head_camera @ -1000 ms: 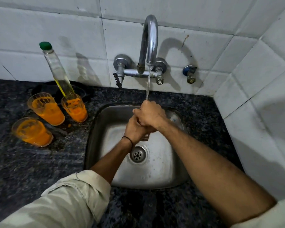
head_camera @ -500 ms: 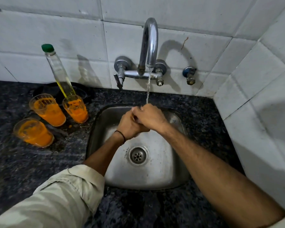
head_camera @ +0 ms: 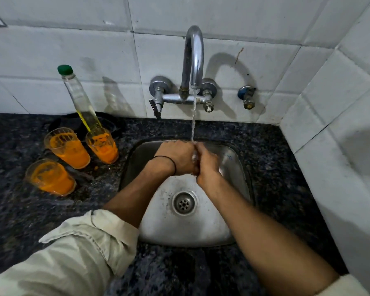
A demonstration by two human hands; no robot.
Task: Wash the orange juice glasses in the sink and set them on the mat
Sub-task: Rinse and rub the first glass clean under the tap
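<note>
I have both hands over the far part of the steel sink [head_camera: 186, 229], pressed together right under the thin water stream [head_camera: 193, 118] falling from the curved tap [head_camera: 193, 58]. The left hand [head_camera: 176, 158] lies back-up with its fingers curled toward the right hand [head_camera: 207, 165], which is curled against it. Something wet and clear glints between them, but I cannot tell whether it is a glass or only water, so I cannot tell what either hand grips. A thin black band [head_camera: 169, 161] circles the left wrist, and a pale rolled sleeve [head_camera: 73, 253] covers the near left forearm.

The three orange juice glasses stand upright on the dark speckled worktop [head_camera: 19, 210] left of the sink. The far-left glass [head_camera: 67, 148] and the far-right glass [head_camera: 102, 146] stand close together, and the near glass [head_camera: 50, 177] is just in front of them. All hold orange juice, with smears up their walls. A clear bottle [head_camera: 79, 99] with a green cap rises just behind the far-right glass. The drain [head_camera: 184, 202] sits nearer than the hands.
</note>
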